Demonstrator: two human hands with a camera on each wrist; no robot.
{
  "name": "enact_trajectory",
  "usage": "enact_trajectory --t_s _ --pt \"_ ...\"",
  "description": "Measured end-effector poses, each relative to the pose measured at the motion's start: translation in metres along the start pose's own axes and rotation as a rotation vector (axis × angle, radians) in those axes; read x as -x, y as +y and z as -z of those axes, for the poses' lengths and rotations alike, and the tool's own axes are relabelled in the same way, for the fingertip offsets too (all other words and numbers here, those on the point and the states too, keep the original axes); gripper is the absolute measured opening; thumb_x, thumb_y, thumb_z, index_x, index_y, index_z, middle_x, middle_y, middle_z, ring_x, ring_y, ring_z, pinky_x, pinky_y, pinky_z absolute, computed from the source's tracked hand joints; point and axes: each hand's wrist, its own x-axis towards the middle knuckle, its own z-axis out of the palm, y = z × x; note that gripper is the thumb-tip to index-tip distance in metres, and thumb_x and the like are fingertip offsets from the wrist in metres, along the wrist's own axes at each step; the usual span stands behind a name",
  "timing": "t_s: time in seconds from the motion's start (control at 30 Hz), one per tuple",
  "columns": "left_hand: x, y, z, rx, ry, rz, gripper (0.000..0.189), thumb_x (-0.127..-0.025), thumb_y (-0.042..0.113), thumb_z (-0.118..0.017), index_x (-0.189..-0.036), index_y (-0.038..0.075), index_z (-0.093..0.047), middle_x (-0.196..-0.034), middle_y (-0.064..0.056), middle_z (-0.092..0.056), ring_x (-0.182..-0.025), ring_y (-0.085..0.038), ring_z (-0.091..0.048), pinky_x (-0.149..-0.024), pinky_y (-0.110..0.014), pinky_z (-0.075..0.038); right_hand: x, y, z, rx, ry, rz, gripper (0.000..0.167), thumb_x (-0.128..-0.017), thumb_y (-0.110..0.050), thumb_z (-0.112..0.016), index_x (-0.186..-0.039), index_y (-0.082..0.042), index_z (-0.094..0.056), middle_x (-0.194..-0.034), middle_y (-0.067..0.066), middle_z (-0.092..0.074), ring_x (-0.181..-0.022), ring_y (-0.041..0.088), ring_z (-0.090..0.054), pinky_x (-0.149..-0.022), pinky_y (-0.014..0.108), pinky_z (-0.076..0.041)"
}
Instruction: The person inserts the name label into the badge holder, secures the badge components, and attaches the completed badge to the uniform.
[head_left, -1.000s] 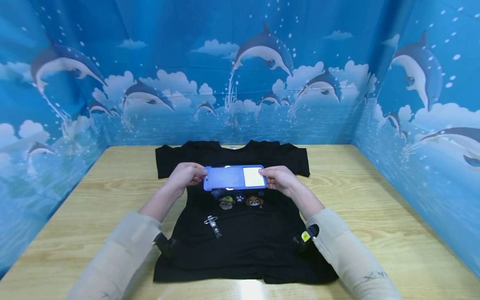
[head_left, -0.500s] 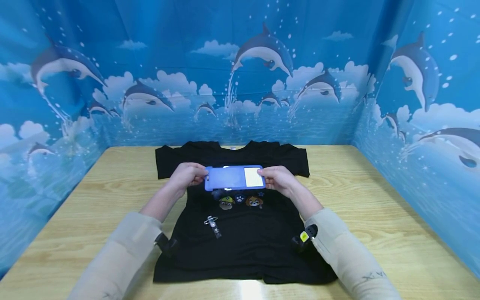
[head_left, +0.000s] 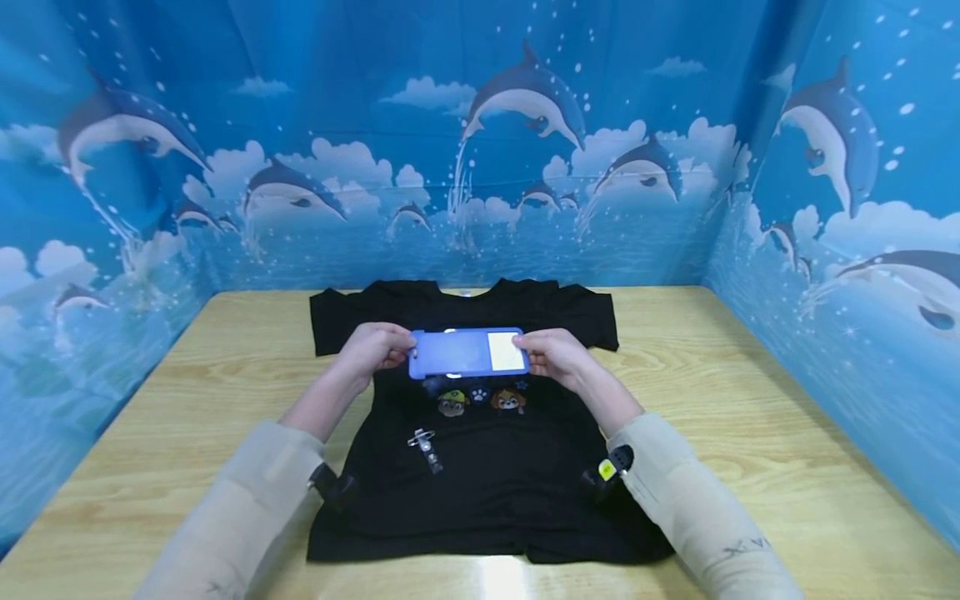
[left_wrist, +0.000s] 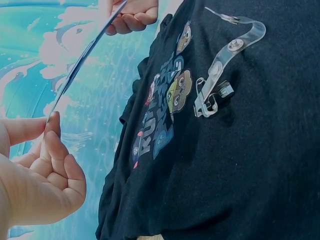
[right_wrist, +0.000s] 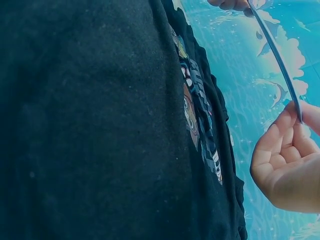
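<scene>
A flat blue badge holder (head_left: 450, 354) with a pale rectangle at its right end is held sideways above the black T-shirt (head_left: 487, 492). My left hand (head_left: 375, 348) pinches its left end between thumb and fingers. At the other end, my right hand (head_left: 558, 357) pinches the corner by the pale part. Both wrist views show the badge holder (left_wrist: 82, 60) nearly edge-on, raised off the cloth. Below it on the shirt lies a badge clip (head_left: 426, 451), a clear strap with metal snaps and a pin, touched by neither hand.
The shirt lies spread flat, neck away from me, with a cartoon dog print (head_left: 480, 402) on its chest. It rests on a light wooden table (head_left: 720, 400). A blue dolphin curtain (head_left: 360, 125) encloses the back and both sides.
The badge holder's right end and my right hand have shifted very slightly left. Both hands keep their pinch, and the badge clip stays on the shirt.
</scene>
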Motion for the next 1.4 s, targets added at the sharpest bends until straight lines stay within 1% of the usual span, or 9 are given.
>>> enact_trajectory --t_s 0.27,0.57,0.67,0.8,1.03,1.27,1.4 --pt "-0.0025 -0.0022 0.0001 0.015 -0.004 0.013 0.022 -0.087 0.008 -0.058 -0.101 -0.008 -0.060 -0.077 -0.004 -0.056 -0.071 -0.018 -0.052 -0.075 -0.035 -0.045 -0.0017 0.0014 -0.0025 0.006 0.016 -0.008 0.038 -0.092 -0.015 -0.059 -0.119 0.010 -0.054 -0.078 0.003 -0.065 -0.064 0.010 -0.059 -0.060 0.022 -0.047" --pt "-0.0012 0.0005 -0.0008 0.025 -0.007 0.015 0.023 -0.088 0.009 -0.057 -0.104 -0.007 -0.059 -0.079 -0.004 -0.056 -0.074 -0.020 -0.052 -0.081 -0.040 -0.044 -0.0019 -0.0008 -0.0035 0.001 0.000 0.004 0.037 -0.092 -0.014 -0.058 -0.119 0.011 -0.054 -0.076 0.003 -0.065 -0.063 0.010 -0.059 -0.059 0.022 -0.046" --pt "-0.0010 0.0011 -0.0018 0.033 -0.017 0.016 0.023 -0.088 0.009 -0.056 -0.105 -0.007 -0.059 -0.079 -0.004 -0.056 -0.075 -0.021 -0.052 -0.081 -0.040 -0.044 -0.0020 -0.0010 -0.0043 -0.004 0.003 0.001 0.038 -0.092 -0.015 -0.059 -0.119 0.011 -0.054 -0.076 0.003 -0.065 -0.063 0.010 -0.059 -0.059 0.022 -0.047" --pt "-0.0022 0.0003 -0.0027 0.047 -0.030 0.013 0.022 -0.088 0.008 -0.057 -0.103 -0.007 -0.059 -0.078 -0.004 -0.056 -0.074 -0.021 -0.052 -0.079 -0.039 -0.044 -0.0023 -0.0010 -0.0047 -0.006 0.004 0.003 0.038 -0.092 -0.015 -0.058 -0.120 0.011 -0.053 -0.075 0.003 -0.065 -0.063 0.009 -0.059 -0.059 0.021 -0.047" --pt "-0.0036 0.0002 -0.0035 0.067 -0.036 0.011 0.021 -0.088 0.007 -0.057 -0.103 -0.008 -0.058 -0.073 -0.002 -0.056 -0.066 -0.015 -0.051 -0.075 -0.035 -0.045 -0.0030 -0.0012 -0.0052 -0.005 0.005 0.008 0.038 -0.092 -0.014 -0.058 -0.120 0.012 -0.053 -0.075 0.003 -0.064 -0.062 0.009 -0.059 -0.059 0.021 -0.047" --pt "-0.0048 0.0001 -0.0049 0.061 -0.038 0.003 0.022 -0.087 0.007 -0.057 -0.103 -0.008 -0.058 -0.074 -0.002 -0.056 -0.067 -0.015 -0.051 -0.074 -0.034 -0.045 -0.0033 -0.0011 -0.0063 -0.013 0.009 0.002 0.037 -0.092 -0.014 -0.058 -0.119 0.011 -0.054 -0.074 0.002 -0.064 -0.062 0.009 -0.059 -0.058 0.020 -0.047" --pt "-0.0052 -0.0002 -0.0062 0.065 -0.033 0.009 0.020 -0.087 0.006 -0.057 -0.102 -0.008 -0.058 -0.074 -0.003 -0.056 -0.067 -0.016 -0.052 -0.075 -0.035 -0.046 -0.0038 -0.0003 -0.0069 -0.018 0.009 -0.002 0.037 -0.092 -0.014 -0.058 -0.119 0.011 -0.054 -0.074 0.002 -0.064 -0.061 0.008 -0.059 -0.058 0.020 -0.047"
